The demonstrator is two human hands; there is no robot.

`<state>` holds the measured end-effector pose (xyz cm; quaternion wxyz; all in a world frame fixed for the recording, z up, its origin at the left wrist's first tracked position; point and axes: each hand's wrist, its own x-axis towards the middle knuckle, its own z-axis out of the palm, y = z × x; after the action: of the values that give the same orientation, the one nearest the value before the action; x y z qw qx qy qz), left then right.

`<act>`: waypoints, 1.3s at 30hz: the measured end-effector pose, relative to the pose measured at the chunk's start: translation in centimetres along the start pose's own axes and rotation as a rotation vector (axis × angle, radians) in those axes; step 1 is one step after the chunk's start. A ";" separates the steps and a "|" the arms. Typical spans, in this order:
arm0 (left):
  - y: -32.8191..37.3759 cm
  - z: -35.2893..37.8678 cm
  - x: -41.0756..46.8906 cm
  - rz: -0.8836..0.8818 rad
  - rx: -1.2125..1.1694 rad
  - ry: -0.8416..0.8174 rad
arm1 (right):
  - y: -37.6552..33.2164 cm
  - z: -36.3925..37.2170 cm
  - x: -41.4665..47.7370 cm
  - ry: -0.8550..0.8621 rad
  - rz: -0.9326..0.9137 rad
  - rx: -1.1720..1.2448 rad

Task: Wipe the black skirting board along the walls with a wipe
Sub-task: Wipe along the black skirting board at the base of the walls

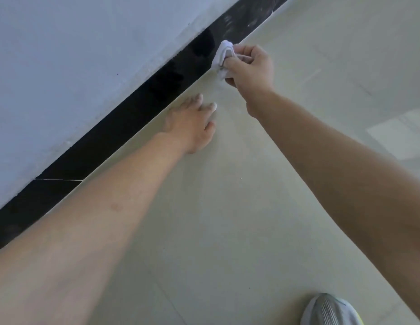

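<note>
A black skirting board (124, 118) runs diagonally from the lower left to the upper right, between a pale grey wall and a cream tiled floor. My right hand (248, 69) grips a crumpled white wipe (221, 56) and holds it against the board's lower edge near the upper middle. Beyond the wipe the board looks dusty and streaked; on the near side it looks dark and glossy. My left hand (192, 124) rests flat on the floor just beside the board, fingers spread, holding nothing.
The grey wall (75, 55) fills the upper left. The cream floor (227, 219) spreads across the right and bottom, with a bright reflection at the right edge. A grey shoe (328, 310) shows at the bottom right. A thin joint line crosses the board at the lower left.
</note>
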<state>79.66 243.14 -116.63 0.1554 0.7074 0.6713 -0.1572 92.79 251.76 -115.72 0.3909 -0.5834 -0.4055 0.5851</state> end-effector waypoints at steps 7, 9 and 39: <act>-0.1 -1.0 0.3 -0.010 -0.004 -0.176 | -3.1 0.7 6.3 0.141 -0.081 0.078; 0.1 -1.3 0.4 -0.005 -0.005 -0.218 | -3.2 -0.1 10.0 0.207 0.034 0.097; 3.7 -6.0 2.1 -0.290 -0.137 -0.466 | -10.7 -12.0 13.7 0.040 0.211 0.075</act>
<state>83.56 247.41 -112.09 0.3286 0.5365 0.7209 -0.2905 104.40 268.67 -110.68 0.3569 -0.6194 -0.3119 0.6258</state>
